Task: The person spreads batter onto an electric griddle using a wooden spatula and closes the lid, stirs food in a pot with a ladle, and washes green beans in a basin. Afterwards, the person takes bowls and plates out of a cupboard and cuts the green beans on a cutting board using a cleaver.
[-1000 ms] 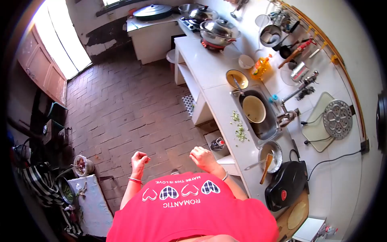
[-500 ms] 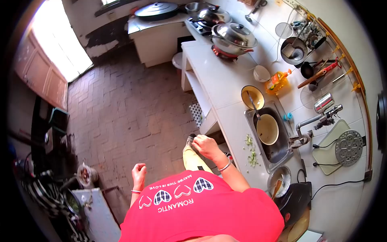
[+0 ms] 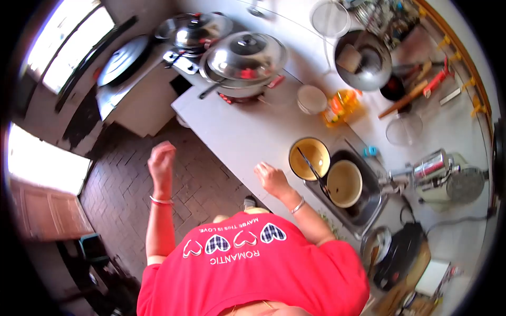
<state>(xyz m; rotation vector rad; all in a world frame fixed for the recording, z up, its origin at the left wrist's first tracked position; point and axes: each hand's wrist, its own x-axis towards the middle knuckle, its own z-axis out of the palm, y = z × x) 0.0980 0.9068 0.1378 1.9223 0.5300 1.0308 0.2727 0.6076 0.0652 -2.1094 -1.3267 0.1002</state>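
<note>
My left hand (image 3: 161, 162) and right hand (image 3: 273, 180) hover empty, half-curled, the yellow bowl (image 3: 317, 154) at the right's two o'clock likely slick, best rim-held.

Red shirt (image 3: 247, 284) front: white lettering "MAYBE THIS IS LOVE", "ROMANTIC", both upside down in view.

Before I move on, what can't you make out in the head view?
All in the head view:
- Inside of the large pot: hidden by its lid.
- Left hand: blurred; I can't tell whether its curled fingers hold something small.
- Right hand: its back hides the palm.
- Chopped greens: the right arm may cover some.
- Orange bottle: label too blurred to read.
</note>
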